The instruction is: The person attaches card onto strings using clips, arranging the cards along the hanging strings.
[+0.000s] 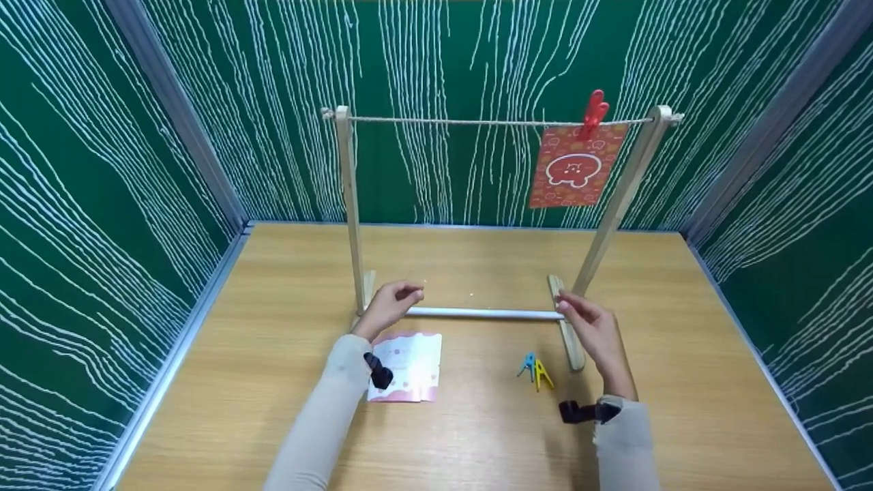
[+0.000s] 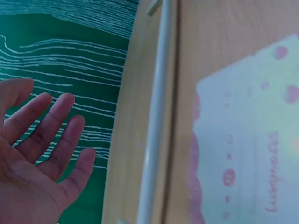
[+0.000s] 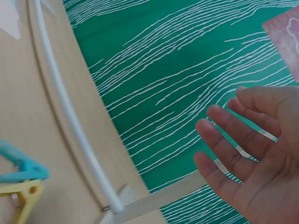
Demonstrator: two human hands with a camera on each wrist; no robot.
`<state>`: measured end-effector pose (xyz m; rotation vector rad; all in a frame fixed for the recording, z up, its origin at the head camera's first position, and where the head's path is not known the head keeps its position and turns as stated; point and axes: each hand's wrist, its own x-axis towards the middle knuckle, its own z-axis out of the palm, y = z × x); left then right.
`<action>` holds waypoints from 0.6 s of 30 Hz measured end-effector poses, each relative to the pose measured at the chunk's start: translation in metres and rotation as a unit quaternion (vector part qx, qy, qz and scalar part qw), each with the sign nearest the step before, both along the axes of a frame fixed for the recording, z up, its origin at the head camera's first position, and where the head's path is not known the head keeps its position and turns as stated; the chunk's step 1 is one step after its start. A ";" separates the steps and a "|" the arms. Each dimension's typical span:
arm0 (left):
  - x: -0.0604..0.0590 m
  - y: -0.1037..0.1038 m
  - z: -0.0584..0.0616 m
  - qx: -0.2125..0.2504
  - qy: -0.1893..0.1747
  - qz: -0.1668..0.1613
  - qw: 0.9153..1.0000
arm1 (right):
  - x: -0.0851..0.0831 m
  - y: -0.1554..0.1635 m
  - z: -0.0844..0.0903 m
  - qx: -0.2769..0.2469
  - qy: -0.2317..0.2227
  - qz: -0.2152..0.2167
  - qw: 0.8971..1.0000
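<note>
My left hand (image 1: pixel 390 308) hovers near the base of the rack's left post, its fingers loosely bent and holding nothing in the left wrist view. Below it on the table lies a white and pink paper sheet (image 1: pixel 409 365), partly covered by the left sleeve in the head view. Beside the right post (image 1: pixel 624 194) my right hand (image 1: pixel 599 334) is raised, fingers relaxed and apart, with nothing in them. A blue clothespin (image 1: pixel 528 365) and a yellow clothespin (image 1: pixel 542 375) lie together to its left. From the rope (image 1: pixel 464 122) hangs a red patterned card (image 1: pixel 576 167), clipped by a red clothespin (image 1: pixel 594 112).
The wooden rack stands across the table (image 1: pixel 273 382), its left post (image 1: pixel 349 204) and right post joined low down by a white bar (image 1: pixel 484 314). Green walls (image 1: pixel 464 61) with white wavy lines enclose the table at the back and sides.
</note>
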<state>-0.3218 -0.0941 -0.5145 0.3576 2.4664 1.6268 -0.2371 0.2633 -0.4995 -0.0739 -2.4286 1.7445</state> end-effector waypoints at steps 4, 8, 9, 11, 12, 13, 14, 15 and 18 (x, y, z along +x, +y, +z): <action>0.003 -0.008 -0.015 0.012 0.009 0.004 1.000 | 0.004 -0.001 -0.014 0.006 -0.017 -0.002 1.000; 0.006 -0.016 -0.028 -0.015 0.021 0.019 0.999 | 0.010 -0.002 -0.025 0.026 -0.042 0.000 0.999; 0.007 -0.018 -0.030 -0.028 0.023 0.022 0.999 | 0.011 -0.002 -0.028 0.029 -0.050 0.001 0.998; 0.009 -0.021 -0.034 -0.048 0.024 0.022 0.998 | 0.013 -0.001 -0.032 0.032 -0.068 0.003 0.997; 0.011 -0.023 -0.036 -0.055 0.022 0.021 0.998 | 0.014 -0.001 -0.034 0.031 -0.081 0.004 0.996; 0.012 -0.024 -0.037 -0.061 0.023 0.020 0.998 | 0.015 -0.001 -0.037 0.023 -0.086 0.003 0.996; 0.014 -0.025 -0.038 -0.067 0.025 0.018 0.997 | 0.017 -0.001 -0.041 0.015 -0.090 0.004 0.996; 0.015 -0.026 -0.039 -0.072 0.028 0.017 0.997 | 0.018 0.000 -0.045 0.009 -0.091 0.003 0.996; 0.016 -0.028 -0.041 -0.096 0.030 0.020 0.995 | 0.023 0.000 -0.057 -0.005 -0.093 -0.002 0.996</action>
